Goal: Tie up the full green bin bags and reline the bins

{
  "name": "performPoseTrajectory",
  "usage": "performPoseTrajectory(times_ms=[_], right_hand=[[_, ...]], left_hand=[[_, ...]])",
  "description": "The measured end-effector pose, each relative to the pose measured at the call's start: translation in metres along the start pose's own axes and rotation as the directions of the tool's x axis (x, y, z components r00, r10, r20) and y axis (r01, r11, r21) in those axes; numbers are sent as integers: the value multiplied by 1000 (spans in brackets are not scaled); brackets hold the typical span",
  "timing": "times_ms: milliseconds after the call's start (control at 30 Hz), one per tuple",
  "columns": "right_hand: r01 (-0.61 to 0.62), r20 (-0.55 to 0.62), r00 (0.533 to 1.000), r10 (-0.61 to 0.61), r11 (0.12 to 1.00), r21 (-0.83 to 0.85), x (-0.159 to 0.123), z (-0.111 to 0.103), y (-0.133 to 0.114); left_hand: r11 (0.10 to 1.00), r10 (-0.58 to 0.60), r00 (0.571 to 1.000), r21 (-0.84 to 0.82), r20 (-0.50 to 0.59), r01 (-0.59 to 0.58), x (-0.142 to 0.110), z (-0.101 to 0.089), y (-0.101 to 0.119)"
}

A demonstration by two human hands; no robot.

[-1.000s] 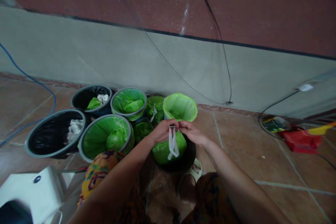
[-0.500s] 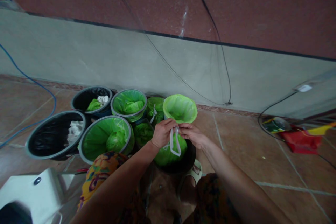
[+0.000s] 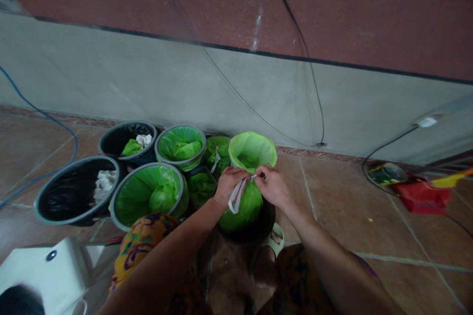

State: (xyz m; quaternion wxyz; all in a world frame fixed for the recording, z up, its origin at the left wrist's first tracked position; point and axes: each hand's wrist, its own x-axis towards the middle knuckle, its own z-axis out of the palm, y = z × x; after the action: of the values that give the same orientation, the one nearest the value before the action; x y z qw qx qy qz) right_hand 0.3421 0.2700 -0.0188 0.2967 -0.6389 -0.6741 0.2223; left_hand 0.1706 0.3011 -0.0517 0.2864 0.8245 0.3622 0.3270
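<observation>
A green trash bag (image 3: 242, 211) bulges inside a dark bin (image 3: 268, 219) between my feet. At its gathered top, my left hand (image 3: 231, 184) is closed on the white drawstring (image 3: 235, 198), a loop of which hangs below the fingers. My right hand (image 3: 272, 184) pinches the drawstring close beside it, fingertips just apart from the left ones. Just behind my hands stands a bin lined with a light green bag (image 3: 253, 150). What lies under the bag in the dark bin is hidden.
To the left stand several bins, some with green liners (image 3: 135, 197) and two with black liners (image 3: 66, 192), holding crumpled bags. A white plastic piece (image 3: 44, 270) is at lower left, a red dustpan (image 3: 421, 197) at right. A blue hose (image 3: 70, 133) and black cables (image 3: 318, 98) run near the wall.
My right hand has turned and now pinches the drawstring at the bag's top, knuckles up. The hanging white loop has swung to the left and got shorter.
</observation>
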Motion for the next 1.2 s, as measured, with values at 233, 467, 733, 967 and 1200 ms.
performPoseTrajectory(times_ms=[233,467,733,967,1200], right_hand=[[-269,43,960,276,872,409,2,14,4],[-477,265,874,406,616,628,5,9,0],[-333,426,889,167,876,350,9,-15,32],[-219,338,923,182,973,74,9,-17,55],[-298,457,876,157,920,256,4,-16,40]], left_hand=[[999,-30,999,42,-19,31,0,4,-2],[998,-59,998,39,5,58,-2,3,-5],[992,-113,988,63,102,107,-4,-9,-4],[886,-461,886,-16,52,463,-1,-7,-12],[456,-580,779,-696,240,554,6,1,-4]])
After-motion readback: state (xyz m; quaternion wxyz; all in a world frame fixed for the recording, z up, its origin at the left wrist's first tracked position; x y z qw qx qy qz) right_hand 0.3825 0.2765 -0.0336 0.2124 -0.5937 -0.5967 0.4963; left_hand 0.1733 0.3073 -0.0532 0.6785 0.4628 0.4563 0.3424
